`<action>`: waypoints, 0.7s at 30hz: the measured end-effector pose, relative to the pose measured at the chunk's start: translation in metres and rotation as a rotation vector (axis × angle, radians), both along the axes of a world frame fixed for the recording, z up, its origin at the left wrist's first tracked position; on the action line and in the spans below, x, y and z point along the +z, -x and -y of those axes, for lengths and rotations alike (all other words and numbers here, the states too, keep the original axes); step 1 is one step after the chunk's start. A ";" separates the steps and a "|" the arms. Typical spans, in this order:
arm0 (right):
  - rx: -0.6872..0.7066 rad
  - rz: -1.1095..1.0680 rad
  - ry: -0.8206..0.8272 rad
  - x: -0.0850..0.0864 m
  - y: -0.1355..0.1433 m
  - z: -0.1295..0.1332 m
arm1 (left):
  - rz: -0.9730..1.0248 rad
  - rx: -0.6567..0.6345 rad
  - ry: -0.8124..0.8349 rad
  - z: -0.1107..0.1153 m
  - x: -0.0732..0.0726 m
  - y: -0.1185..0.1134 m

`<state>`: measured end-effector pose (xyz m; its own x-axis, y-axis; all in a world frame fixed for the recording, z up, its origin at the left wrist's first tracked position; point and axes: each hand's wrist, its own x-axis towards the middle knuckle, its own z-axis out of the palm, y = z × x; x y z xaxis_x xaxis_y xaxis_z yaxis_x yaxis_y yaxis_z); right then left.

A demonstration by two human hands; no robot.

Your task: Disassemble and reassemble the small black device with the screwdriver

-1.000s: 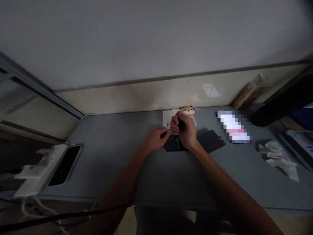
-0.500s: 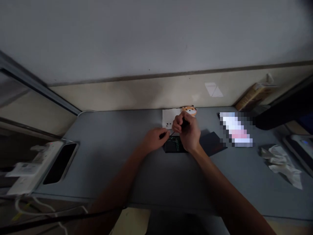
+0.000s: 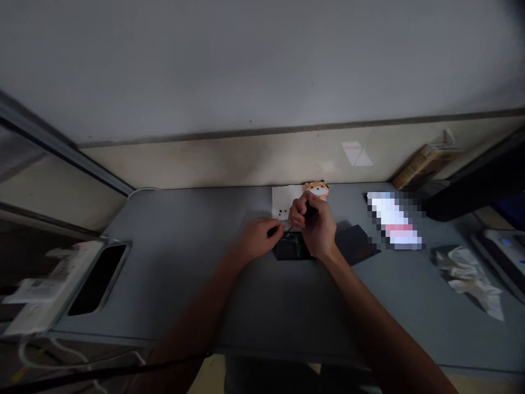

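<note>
A thin dark device [image 3: 287, 249] with its inside bare, green circuit board showing, lies flat on the table [image 3: 184, 235]. My right hand [image 3: 318, 230] is closed around the dark handle of a screwdriver [image 3: 310, 208], whose thin shaft slants down-left toward the device's upper edge. My left hand [image 3: 259, 238] rests at the device's upper left corner with its fingers pinched close to that shaft. A dark bit shows between these fingers, too small to name. Behind the hands lies a white paper sheet [image 3: 283, 197] with several tiny black pieces on it.
A flat dark panel [image 3: 356, 245] lies right of the device, with a lit phone [image 3: 394, 221] beyond it. Crumpled tissue [image 3: 467, 276] is at the right, a box [image 3: 424, 164] by the wall. Another phone [image 3: 98, 282] and a white power strip [image 3: 61, 290] stand at the left.
The view has tilted slightly, so everything sits a little lower. Both hands keep nearly the same place and grip over the device.
</note>
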<state>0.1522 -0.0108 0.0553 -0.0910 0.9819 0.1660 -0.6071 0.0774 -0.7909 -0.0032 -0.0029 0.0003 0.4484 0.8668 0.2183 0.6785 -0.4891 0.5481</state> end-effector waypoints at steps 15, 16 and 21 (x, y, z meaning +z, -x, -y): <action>-0.044 -0.023 0.013 0.002 -0.002 0.001 | -0.008 0.005 0.007 0.001 0.002 -0.001; -0.045 -0.026 0.008 0.001 -0.002 0.001 | -0.009 0.006 0.009 0.001 0.002 -0.001; -0.031 -0.021 0.004 0.000 0.001 0.002 | -0.029 0.016 -0.002 0.000 0.002 -0.001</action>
<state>0.1516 -0.0124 0.0556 -0.0567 0.9848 0.1640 -0.6211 0.0938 -0.7781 -0.0023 -0.0034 0.0020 0.4409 0.8734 0.2069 0.7015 -0.4791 0.5276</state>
